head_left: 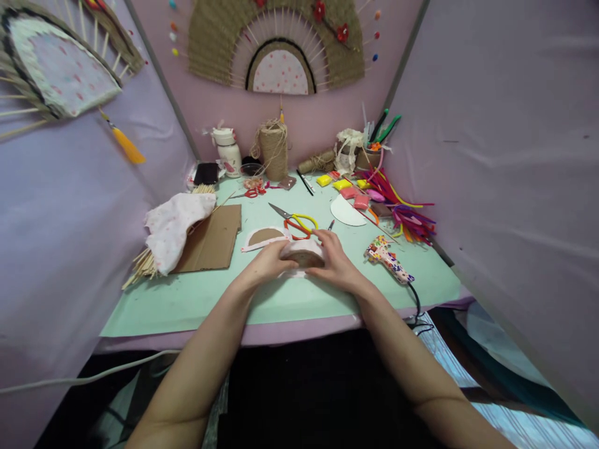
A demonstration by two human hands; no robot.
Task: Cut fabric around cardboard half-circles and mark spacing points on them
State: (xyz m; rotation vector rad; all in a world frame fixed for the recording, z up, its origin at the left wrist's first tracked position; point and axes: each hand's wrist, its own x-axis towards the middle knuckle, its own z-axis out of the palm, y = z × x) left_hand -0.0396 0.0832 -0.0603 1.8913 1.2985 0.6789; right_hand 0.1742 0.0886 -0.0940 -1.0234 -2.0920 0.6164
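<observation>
Between my two hands is a half-round cardboard piece [305,257] with white cloth along its curved edge. My left hand [271,262] grips its left end, thumb on the near face. On the opposite end, my right hand [336,263] has its fingers over the top and its thumb in front. Just beyond my left hand lies another half-round cardboard piece [266,236] with a white cloth border. Scissors [299,224] with yellow and orange handles rest open behind the held piece. A colourfully patterned glue gun [389,260] lies to the right of my right hand.
Patterned cloth [178,227] lies over sticks and a cardboard sheet [210,240] at left. Behind stand a white bottle [228,153] and a twine spool [274,149]. A white half-circle [347,211], clay packets [360,201] and pipe cleaners [412,221] are at right.
</observation>
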